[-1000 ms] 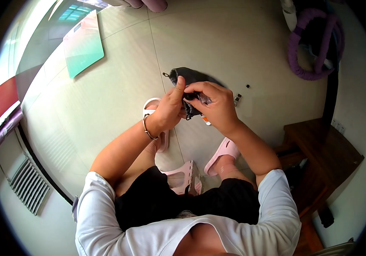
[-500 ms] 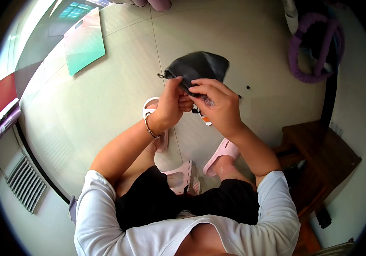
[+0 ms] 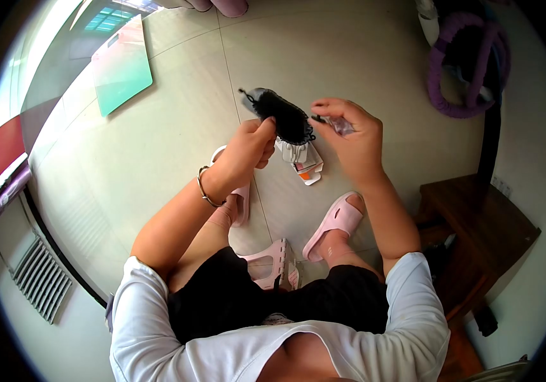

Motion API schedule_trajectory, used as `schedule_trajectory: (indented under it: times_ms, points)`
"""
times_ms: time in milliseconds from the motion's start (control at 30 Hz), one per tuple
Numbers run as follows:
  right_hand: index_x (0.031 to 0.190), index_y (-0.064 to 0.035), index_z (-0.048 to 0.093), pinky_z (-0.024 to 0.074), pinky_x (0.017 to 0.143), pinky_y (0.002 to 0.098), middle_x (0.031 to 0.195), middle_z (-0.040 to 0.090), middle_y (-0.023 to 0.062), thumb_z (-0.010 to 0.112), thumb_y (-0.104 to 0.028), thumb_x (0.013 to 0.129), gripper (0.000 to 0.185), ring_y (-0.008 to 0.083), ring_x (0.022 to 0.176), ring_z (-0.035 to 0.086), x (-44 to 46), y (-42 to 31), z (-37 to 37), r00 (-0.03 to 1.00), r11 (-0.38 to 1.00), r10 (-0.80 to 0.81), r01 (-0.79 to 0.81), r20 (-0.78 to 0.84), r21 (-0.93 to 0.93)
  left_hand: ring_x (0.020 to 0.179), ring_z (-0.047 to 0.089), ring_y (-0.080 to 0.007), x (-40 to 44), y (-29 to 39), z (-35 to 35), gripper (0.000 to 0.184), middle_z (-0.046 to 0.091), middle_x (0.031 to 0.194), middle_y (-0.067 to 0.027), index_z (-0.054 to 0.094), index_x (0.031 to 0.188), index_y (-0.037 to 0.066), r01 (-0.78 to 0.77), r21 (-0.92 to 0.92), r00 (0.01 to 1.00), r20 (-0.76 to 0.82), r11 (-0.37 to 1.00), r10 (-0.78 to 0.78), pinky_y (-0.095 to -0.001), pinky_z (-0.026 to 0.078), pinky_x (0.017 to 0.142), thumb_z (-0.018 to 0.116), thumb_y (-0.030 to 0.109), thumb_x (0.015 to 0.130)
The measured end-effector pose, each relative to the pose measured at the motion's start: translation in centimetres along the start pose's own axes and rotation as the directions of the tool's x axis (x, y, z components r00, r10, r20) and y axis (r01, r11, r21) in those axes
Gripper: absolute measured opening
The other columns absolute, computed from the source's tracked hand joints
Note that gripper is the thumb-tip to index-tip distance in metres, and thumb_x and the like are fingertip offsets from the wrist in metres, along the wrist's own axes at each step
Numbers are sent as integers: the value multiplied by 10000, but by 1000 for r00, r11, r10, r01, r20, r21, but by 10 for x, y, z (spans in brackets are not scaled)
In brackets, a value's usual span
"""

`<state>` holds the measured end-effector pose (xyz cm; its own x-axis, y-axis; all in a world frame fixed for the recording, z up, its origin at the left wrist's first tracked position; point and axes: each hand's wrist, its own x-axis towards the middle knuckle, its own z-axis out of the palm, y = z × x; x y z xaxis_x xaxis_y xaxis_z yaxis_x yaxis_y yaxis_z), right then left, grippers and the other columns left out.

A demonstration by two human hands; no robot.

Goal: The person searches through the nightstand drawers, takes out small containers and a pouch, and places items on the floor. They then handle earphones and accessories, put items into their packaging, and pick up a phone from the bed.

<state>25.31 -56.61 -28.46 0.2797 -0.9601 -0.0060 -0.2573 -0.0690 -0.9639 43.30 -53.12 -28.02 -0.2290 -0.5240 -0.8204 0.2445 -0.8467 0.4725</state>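
My left hand [image 3: 252, 145] is closed on the rim of a black drawstring pouch [image 3: 286, 120], whose gathered mouth faces up toward me and shows a dark inside. To the right of the pouch, my right hand [image 3: 361, 141] is closed round a small clear plastic bag [image 3: 342, 126]. A tiny dark piece [image 3: 318, 119] shows at its fingertips, too small to name. Below the pouch, a white-and-orange cardboard box [image 3: 311, 169] lies on the floor with a white item [image 3: 293, 151] by it, partly covered by the pouch.
Pink slippers [image 3: 340, 219] are on my feet, with a pink plastic stool [image 3: 279, 262] between my legs. A dark wooden stand [image 3: 476, 223] is at the right. A purple padded ring [image 3: 438, 70] stands at the back right, and a green-pink panel [image 3: 123, 70] at the back left.
My right hand has moved away to the right from the pouch, bringing the plastic bag with it. The pouch has tipped so its mouth faces me, and the box below shows more.
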Motion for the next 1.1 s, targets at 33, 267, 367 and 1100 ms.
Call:
schedule_trajectory:
  times_ms: [33,267,367,1100]
  points:
    - [858,-23,620,476,612,228,837,640,57,664,14,710,159,117,708,591,-1,-5,-1,998,963,46,-55,37,263,474,193,-45,1,-1,2,372,228,545,78,298,610,139,1,0,1000,0,1000,-1,-217,157,413,400,295,932]
    - [890,-25,631,476,594,258,838,648,88,675,-5,694,202,138,695,609,-1,-13,-5,933,968,251,-244,257,-60,471,193,-33,-7,7,9,341,247,551,91,309,618,132,43,199,996,62,979,-57,-219,151,411,392,251,928]
    - [947,-31,609,486,611,305,838,631,139,639,21,691,263,249,700,619,-2,-12,-2,976,988,86,-57,201,-146,472,186,-32,-7,7,6,349,234,551,90,288,618,138,42,119,973,221,992,-68,-220,144,409,391,257,929]
    - [897,-88,623,465,663,316,778,624,57,668,-354,747,309,195,699,592,-49,182,-98,792,429,579,-499,-195,-753,484,172,-35,11,0,15,325,217,563,89,298,645,143,37,125,999,-7,991,-37,-217,147,412,409,259,927]
